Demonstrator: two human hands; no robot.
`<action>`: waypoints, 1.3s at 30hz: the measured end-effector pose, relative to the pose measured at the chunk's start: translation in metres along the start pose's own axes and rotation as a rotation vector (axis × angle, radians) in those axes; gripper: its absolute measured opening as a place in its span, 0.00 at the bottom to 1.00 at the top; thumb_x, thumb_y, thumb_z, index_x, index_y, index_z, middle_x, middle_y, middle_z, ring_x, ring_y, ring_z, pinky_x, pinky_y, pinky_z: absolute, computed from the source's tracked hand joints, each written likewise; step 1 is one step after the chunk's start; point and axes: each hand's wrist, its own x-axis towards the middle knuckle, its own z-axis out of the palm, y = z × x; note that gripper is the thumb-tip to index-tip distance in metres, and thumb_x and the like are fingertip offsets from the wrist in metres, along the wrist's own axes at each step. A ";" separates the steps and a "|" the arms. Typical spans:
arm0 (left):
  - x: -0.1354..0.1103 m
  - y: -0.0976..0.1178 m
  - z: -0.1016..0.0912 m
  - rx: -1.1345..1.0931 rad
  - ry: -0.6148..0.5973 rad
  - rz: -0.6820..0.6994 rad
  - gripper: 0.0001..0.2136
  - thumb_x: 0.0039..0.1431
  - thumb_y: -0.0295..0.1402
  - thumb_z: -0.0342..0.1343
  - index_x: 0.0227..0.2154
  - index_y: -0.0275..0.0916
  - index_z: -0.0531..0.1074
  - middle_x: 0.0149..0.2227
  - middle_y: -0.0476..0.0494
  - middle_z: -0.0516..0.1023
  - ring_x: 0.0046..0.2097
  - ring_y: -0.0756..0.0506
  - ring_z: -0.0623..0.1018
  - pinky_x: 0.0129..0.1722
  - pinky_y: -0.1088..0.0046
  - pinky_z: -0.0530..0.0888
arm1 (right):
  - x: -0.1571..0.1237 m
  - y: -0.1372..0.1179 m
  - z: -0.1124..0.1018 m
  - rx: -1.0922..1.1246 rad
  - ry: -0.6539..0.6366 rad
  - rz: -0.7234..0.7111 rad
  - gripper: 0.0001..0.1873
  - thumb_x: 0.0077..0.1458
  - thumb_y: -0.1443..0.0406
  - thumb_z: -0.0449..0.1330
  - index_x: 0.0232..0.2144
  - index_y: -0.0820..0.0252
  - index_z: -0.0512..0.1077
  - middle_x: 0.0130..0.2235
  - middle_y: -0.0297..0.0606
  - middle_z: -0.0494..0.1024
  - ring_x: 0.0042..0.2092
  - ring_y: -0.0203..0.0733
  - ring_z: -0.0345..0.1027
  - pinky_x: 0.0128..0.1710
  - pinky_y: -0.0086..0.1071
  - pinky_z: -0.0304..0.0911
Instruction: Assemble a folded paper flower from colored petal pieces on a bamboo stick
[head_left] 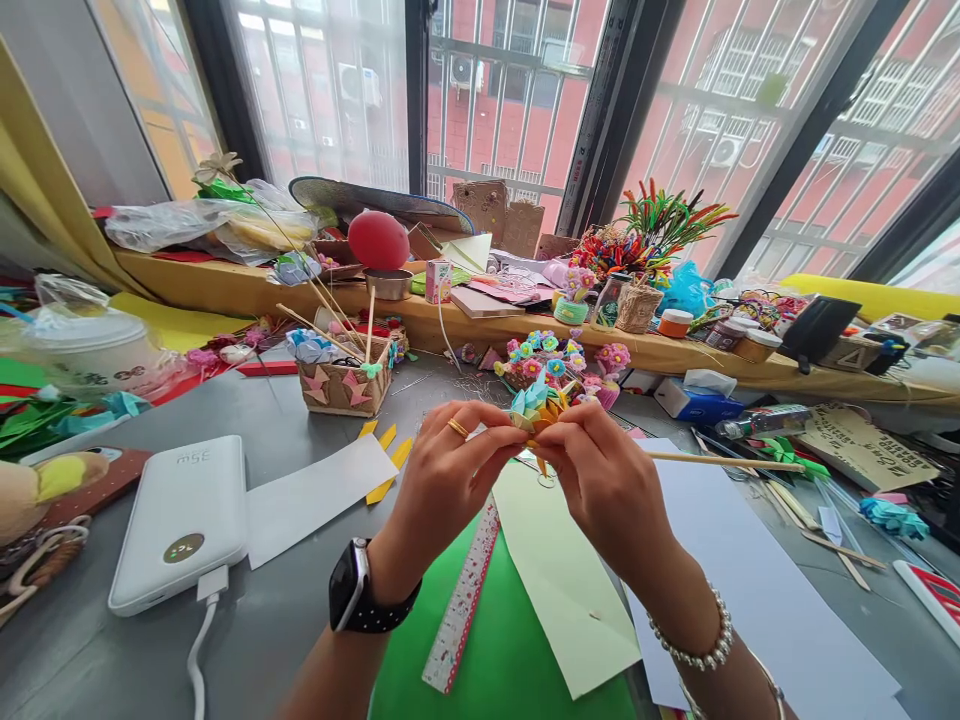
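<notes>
My left hand (457, 460) and my right hand (604, 470) meet in the middle of the view, fingertips pinched together. Between them they grip a small folded-paper piece (536, 402) in pale blue and orange-yellow, pointed like petals. Its lower part is covered by my fingers. A thin wooden stick (727, 461) runs out to the right from behind my right hand; whether I hold it cannot be made out. Below my hands lie a pale green paper sheet (570, 590) and a patterned ruler (463, 600) on a green mat (420, 610).
On the left are a white power bank (184, 520) with a cable, a white paper strip (322, 495) and yellow paper strips (390, 470). Behind stand a cardboard box (345, 390) holding sticks and several crocheted flowers (551, 355). White paper (750, 580) lies at right.
</notes>
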 end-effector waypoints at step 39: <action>-0.002 0.005 0.008 -0.104 0.099 -0.249 0.17 0.48 0.32 0.59 0.42 0.42 0.65 0.41 0.43 0.68 0.43 0.44 0.69 0.43 0.64 0.68 | 0.001 0.007 0.002 0.267 -0.012 0.127 0.06 0.55 0.70 0.51 0.31 0.64 0.69 0.31 0.41 0.68 0.33 0.39 0.64 0.32 0.32 0.64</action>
